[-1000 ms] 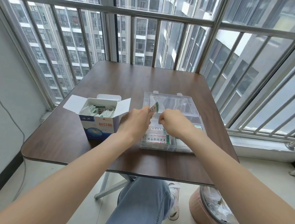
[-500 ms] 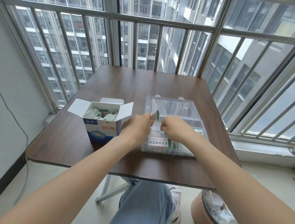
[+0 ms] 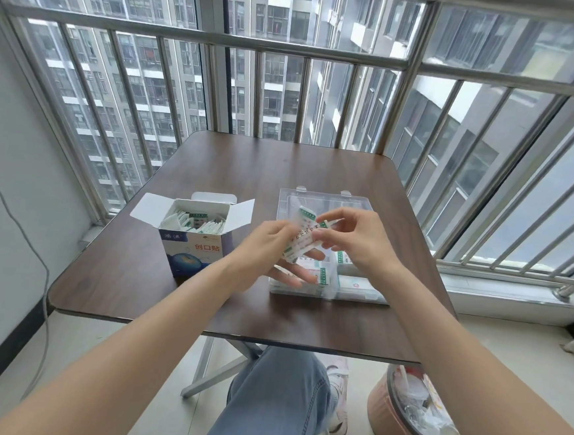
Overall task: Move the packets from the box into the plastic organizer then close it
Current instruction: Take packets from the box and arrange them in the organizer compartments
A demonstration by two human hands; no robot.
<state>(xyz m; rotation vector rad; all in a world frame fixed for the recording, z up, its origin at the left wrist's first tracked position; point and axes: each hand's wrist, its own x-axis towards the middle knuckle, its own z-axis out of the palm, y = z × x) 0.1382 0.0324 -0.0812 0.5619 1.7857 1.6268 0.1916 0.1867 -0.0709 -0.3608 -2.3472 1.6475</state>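
- On the brown bench (image 3: 214, 163), the clear plastic organizer (image 3: 355, 291) sits right of centre with its lid (image 3: 324, 199) laid open toward the window; packets already lie in its near compartments.
- Left of it, well apart, the box (image 3: 194, 241) stands with flaps spread and many packets still upright inside, so I judge the transfer only partly done and closing some way off.
- Above the organizer, both hands have lifted from a low position at its compartments half a second ago to a raised one over its middle.
- The left hand (image 3: 269, 250) now cradles a small stack of packets (image 3: 302, 239) on loosely spread fingers, palm turned up, where before it pinched them upright.
- The right hand (image 3: 352, 236) has opened out from a closed fist and its fingertips pinch the top of the stack, its grip on the packets light.
- This looks like peeling one packet off to place next.
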